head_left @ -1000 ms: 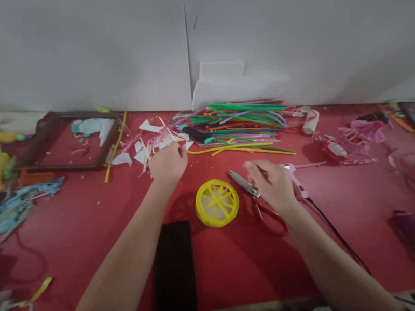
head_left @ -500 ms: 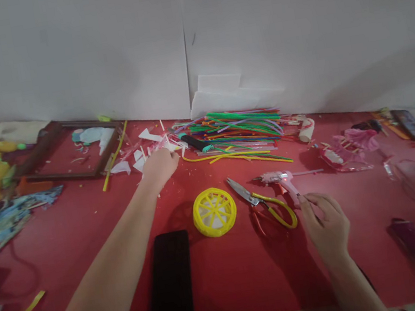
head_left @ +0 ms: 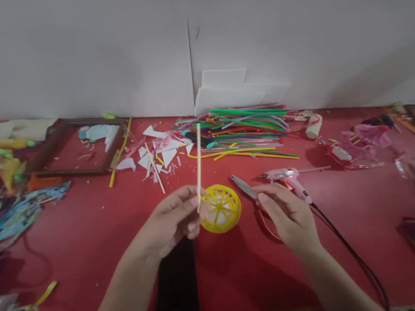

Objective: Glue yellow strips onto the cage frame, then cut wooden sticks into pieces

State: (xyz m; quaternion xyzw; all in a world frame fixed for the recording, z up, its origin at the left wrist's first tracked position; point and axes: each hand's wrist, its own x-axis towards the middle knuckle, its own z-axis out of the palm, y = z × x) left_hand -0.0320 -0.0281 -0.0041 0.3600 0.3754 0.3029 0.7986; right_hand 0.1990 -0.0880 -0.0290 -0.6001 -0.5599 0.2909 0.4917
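My left hand pinches the lower end of a thin wooden stick, which stands nearly upright just left of a round yellow wheel-shaped piece on the red table. My right hand lies over the handles of a pair of scissors, fingers stretched forward and slightly blurred. Only the blades and a bit of red handle show. A pink glue gun with a black cord lies just beyond the right hand.
A black phone lies near the front edge under my left wrist. A pile of coloured straws and white paper scraps sit at the back. A dark wooden frame and craft clutter fill the left, pink bits the right.
My left hand came back from the scraps at the back with a wooden stick and now holds it beside the yellow piece. My right hand moved left from beside the glue gun onto the scissors.
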